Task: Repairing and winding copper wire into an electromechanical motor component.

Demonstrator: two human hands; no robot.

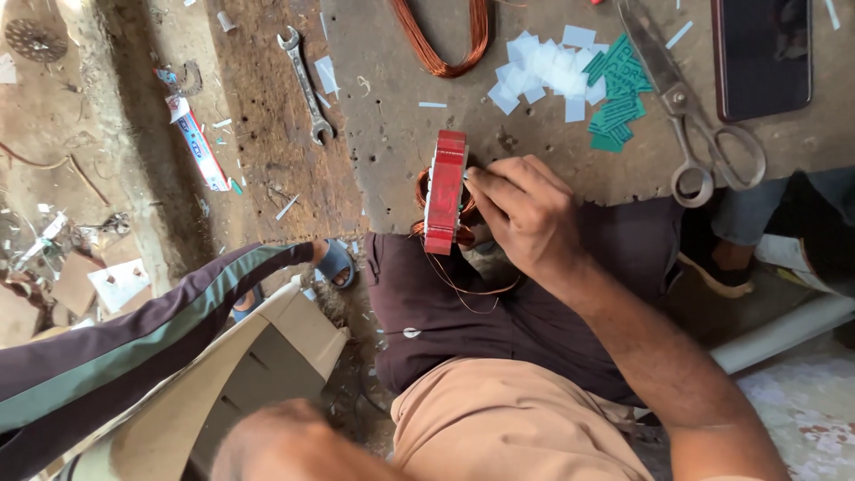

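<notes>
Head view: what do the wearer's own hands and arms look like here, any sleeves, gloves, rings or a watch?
The right hand is bare: no glove, ring or watch shows. Its forearm is uncovered all the way to the frame edge, with no sleeve in sight. A blurred bare shape at the bottom edge may be the other arm; no left hand can be made out.

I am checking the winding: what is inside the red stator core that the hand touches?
Copper wire coils bulge from the red stator core, and thin strands trail below it. The right hand covers one face, so the slots inside are hidden.
</notes>
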